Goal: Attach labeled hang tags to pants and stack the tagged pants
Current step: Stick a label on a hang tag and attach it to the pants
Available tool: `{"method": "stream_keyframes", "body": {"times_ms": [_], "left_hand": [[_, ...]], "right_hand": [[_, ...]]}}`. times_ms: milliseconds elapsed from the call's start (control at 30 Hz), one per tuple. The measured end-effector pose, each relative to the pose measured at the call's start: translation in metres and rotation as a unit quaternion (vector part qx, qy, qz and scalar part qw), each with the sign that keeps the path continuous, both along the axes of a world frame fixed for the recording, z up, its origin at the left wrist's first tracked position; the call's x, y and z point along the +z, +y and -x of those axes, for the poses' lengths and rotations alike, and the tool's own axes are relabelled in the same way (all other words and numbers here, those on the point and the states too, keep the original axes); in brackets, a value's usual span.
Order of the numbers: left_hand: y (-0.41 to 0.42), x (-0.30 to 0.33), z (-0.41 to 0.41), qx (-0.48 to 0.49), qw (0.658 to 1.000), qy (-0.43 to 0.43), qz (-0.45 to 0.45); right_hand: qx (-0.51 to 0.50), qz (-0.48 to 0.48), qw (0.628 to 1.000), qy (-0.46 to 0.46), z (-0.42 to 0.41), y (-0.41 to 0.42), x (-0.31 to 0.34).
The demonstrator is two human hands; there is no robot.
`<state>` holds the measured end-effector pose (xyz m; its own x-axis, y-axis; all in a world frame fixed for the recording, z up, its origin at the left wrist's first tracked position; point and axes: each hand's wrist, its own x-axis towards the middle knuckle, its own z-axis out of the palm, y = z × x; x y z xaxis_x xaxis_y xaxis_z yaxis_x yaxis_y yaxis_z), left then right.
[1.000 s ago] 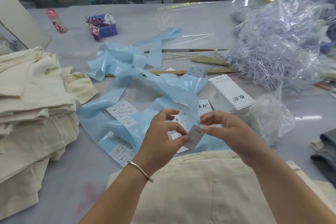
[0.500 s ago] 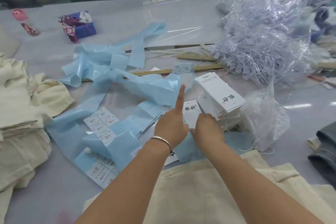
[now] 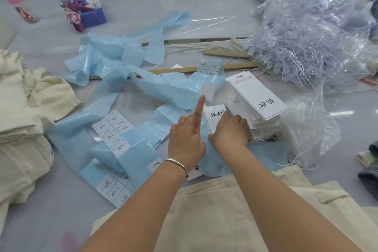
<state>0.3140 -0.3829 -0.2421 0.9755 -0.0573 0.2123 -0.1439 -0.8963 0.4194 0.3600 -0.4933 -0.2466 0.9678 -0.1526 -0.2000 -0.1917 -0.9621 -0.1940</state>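
Note:
Cream pants lie flat at the near table edge under my forearms. My left hand points its index finger straight forward, the other fingers curled; a small white size sticker clings to the fingertip. My right hand has its fingers curled on the near edge of a single white hang tag lying on the table. Right of that tag leans a stack of white hang tags. Blue backing sheets with printed size stickers spread to the left of my hands.
A stack of folded cream pants fills the left edge. A heap of clear plastic fasteners in bags sits at the back right. Two wooden rulers, a blue box, a bottle and dark denim lie around.
Both hands moved forward from above the pants to the loose hang tag. The sticker they pinched together now rides on my left index fingertip; my right hand took the tag's edge.

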Motion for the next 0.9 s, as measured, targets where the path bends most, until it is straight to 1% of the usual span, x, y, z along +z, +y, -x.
{"method": "stream_keyframes", "body": {"times_ms": [100,367,500,567,667,733,800,833,900], "left_hand": [[0.003,0.001,-0.001,-0.003,0.999,0.016,0.036],[0.011,0.001,0.000,-0.015,0.995,0.057,0.081],[0.016,0.003,-0.001,-0.026,0.991,0.072,0.106],[0.018,0.003,0.000,-0.029,0.990,0.076,0.119],[0.021,0.004,0.002,-0.025,0.986,0.076,0.144],[0.023,0.003,0.004,-0.022,0.984,0.073,0.159],[0.025,0.004,0.006,-0.019,0.983,0.074,0.168],[0.025,0.005,0.008,-0.015,0.982,0.074,0.175],[0.027,0.009,0.014,-0.001,0.977,0.067,0.204]], "right_hand": [[-0.001,-0.028,1.000,0.005,-0.007,0.001,0.003],[-0.002,-0.023,0.994,0.109,-0.022,0.005,0.012],[-0.008,-0.047,0.991,0.124,-0.025,0.002,0.013],[-0.014,-0.061,0.993,0.097,-0.024,0.002,0.012],[-0.012,-0.090,0.996,0.025,-0.020,0.002,0.013],[-0.024,-0.168,0.985,-0.017,-0.015,-0.001,0.015],[-0.038,-0.246,0.966,-0.070,-0.007,-0.004,0.019],[-0.033,-0.251,0.961,-0.112,-0.001,-0.006,0.024],[0.014,-0.206,0.947,-0.245,0.012,-0.010,0.034]]}}
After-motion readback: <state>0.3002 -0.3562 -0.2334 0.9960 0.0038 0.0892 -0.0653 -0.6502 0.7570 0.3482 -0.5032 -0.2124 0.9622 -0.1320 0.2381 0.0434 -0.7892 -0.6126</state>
